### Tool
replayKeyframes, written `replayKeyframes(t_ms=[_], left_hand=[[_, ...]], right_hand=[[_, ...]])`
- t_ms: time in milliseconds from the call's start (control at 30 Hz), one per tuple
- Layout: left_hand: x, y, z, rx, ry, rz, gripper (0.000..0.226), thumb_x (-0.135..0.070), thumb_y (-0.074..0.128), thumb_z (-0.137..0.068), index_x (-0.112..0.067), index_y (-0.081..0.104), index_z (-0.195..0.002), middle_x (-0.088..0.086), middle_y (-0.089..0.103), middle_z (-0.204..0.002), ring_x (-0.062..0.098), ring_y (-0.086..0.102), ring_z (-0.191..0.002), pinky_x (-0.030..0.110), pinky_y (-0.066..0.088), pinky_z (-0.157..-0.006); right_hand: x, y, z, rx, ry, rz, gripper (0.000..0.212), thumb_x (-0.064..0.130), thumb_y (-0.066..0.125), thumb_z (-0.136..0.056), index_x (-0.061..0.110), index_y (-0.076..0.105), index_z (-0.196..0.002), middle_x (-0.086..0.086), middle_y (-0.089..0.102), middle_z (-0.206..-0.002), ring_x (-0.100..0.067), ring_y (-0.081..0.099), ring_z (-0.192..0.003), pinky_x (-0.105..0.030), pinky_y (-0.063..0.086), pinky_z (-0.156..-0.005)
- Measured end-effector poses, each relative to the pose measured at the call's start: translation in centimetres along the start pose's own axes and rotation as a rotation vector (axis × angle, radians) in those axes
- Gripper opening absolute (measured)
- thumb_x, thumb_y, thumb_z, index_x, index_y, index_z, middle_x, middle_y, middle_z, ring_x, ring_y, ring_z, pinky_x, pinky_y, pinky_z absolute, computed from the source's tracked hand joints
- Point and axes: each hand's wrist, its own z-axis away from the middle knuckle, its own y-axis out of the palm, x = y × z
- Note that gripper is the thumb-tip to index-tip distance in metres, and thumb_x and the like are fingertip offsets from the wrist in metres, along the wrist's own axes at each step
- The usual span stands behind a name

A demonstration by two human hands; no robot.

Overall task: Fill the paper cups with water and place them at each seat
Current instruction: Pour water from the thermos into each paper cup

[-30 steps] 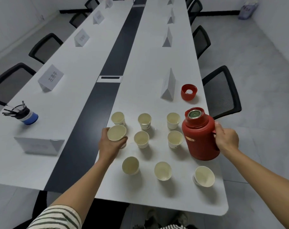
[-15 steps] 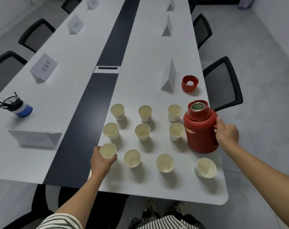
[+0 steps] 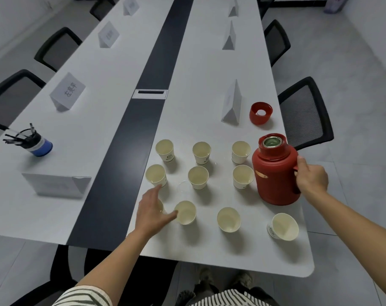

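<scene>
Red thermos flask (image 3: 276,173), uncapped, stands right of centre on the white table (image 3: 209,74), and the right hand (image 3: 312,180) grips its handle. Paper cups (image 3: 198,176) stand in rows at centre frame, just left of the flask. The left hand (image 3: 153,208) is spread loose over the lower-left cups and holds nothing. Pouring should go best tipped slowly, with each light cup steadied and filled short of its rim.
</scene>
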Motion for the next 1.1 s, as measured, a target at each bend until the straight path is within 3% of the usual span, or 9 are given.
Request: replayKeyframes(t_ms=[67,167,267,333,433,700,933,1033,1100], left_hand=[[-1.0,0.1,-0.4,0.169,0.142,-0.107,0.112,-0.057,0.080,-0.059,-0.024,0.027,-0.152,-0.003,0.038,-0.147,0.018,0.035,-0.136,0.033,0.030,-0.111],[-2.1,1.3,-1.1,0.409,0.306,-0.418,0.114,-0.050,0.081,-0.064,-0.025,0.017,-0.155,-0.001,0.034,-0.146,0.022,0.031,-0.138,0.030,0.025,-0.114],[-2.8,2.5,-1.5,0.464,0.358,-0.586,0.100,-0.032,0.076,-0.074,-0.022,0.018,-0.155,0.001,0.038,-0.142,0.024,0.034,-0.136,0.028,0.025,-0.112],[-3.3,3.1,-1.6,0.463,0.355,-0.585,0.087,-0.028,0.071,-0.076,-0.022,0.026,-0.151,0.000,0.045,-0.134,0.023,0.041,-0.127,0.027,0.032,-0.103],[-4.1,3.3,-1.9,0.440,0.314,-0.458,0.081,-0.038,0.073,-0.073,-0.022,0.035,-0.144,-0.001,0.048,-0.128,0.021,0.046,-0.117,0.029,0.039,-0.092],[-10.6,2.1,-3.4,0.244,0.259,0.045,0.075,-0.061,0.068,-0.051,-0.024,0.050,-0.114,-0.009,0.050,-0.109,0.015,0.049,-0.101,0.036,0.046,-0.085],[-15.7,2.1,-5.4,0.186,0.266,0.189,0.061,-0.045,0.083,-0.056,-0.021,0.046,-0.099,-0.006,0.051,-0.098,0.017,0.052,-0.089,0.036,0.049,-0.074],[-17.2,2.2,-5.7,0.195,0.280,0.269,0.062,-0.035,0.087,-0.061,-0.019,0.048,-0.106,-0.005,0.058,-0.098,0.015,0.057,-0.087,0.039,0.052,-0.073],[-18.0,2.3,-5.7,0.189,0.299,0.304,0.062,-0.028,0.088,-0.063,-0.018,0.049,-0.110,-0.005,0.060,-0.100,0.014,0.058,-0.089,0.033,0.052,-0.072]], right_hand=[[0.0,0.1,0.1,-0.002,-0.002,0.003,0.058,0.048,0.038,-0.102,0.017,0.054,-0.055,-0.017,0.064,-0.079,-0.040,0.062,-0.085,-0.041,0.044,-0.077],[0.0,-0.1,0.1,0.000,-0.009,0.014,0.059,0.047,0.037,-0.102,0.013,0.059,-0.059,-0.021,0.069,-0.085,-0.040,0.062,-0.086,-0.043,0.046,-0.079],[-0.1,-0.3,0.1,0.015,-0.018,0.014,0.061,0.046,0.037,-0.103,0.007,0.068,-0.069,-0.020,0.069,-0.085,-0.039,0.062,-0.087,-0.042,0.046,-0.081],[-0.4,-0.3,0.1,0.023,-0.013,0.003,0.060,0.047,0.037,-0.103,0.011,0.066,-0.064,-0.016,0.067,-0.080,-0.038,0.063,-0.085,-0.043,0.047,-0.080],[-0.6,-0.5,0.1,0.029,-0.012,-0.011,0.060,0.047,0.038,-0.102,0.008,0.068,-0.068,-0.014,0.065,-0.077,-0.038,0.062,-0.083,-0.041,0.046,-0.078],[-0.3,-2.8,-0.8,0.042,-0.094,0.012,0.059,0.049,0.041,-0.101,0.013,0.068,-0.062,-0.013,0.070,-0.074,-0.034,0.063,-0.077,-0.040,0.048,-0.076],[2.9,-6.8,-1.7,0.108,-0.320,0.089,0.066,0.048,0.045,-0.099,0.012,0.063,-0.048,-0.001,0.064,-0.054,-0.023,0.062,-0.060,-0.036,0.046,-0.065],[5.0,-8.4,-1.5,0.162,-0.441,0.171,0.068,0.047,0.046,-0.099,0.018,0.051,-0.037,0.008,0.052,-0.039,-0.014,0.052,-0.047,-0.030,0.034,-0.055],[6.1,-9.1,-1.4,0.194,-0.491,0.215,0.071,0.046,0.047,-0.099,0.020,0.044,-0.033,0.010,0.045,-0.032,-0.011,0.046,-0.042,-0.029,0.032,-0.053]])
